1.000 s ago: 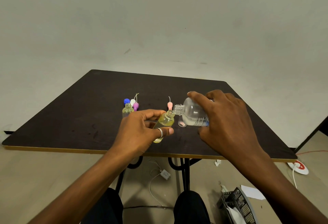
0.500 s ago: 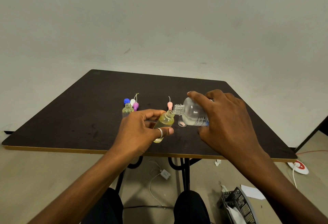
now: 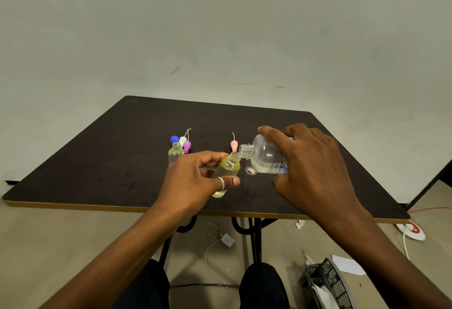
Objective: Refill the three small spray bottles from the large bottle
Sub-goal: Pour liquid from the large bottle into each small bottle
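My left hand [image 3: 195,181] grips a small clear bottle [image 3: 226,170] of yellowish liquid, tilted with its open neck up and to the right. My right hand [image 3: 310,164] holds the large clear bottle [image 3: 265,156] tipped on its side, its threaded mouth right at the small bottle's neck. A little liquid lies low in the large bottle. A second small open bottle [image 3: 175,152] stands upright on the dark table [image 3: 97,162] to the left. A third small bottle [image 3: 251,170] is mostly hidden behind the large one.
Loose caps lie behind the left bottle: a blue cap [image 3: 174,139], a white one and a purple spray top [image 3: 187,146] with a thin tube. A pink spray top [image 3: 233,145] stands behind the bottles. Below the table are cables and a black basket [image 3: 327,284].
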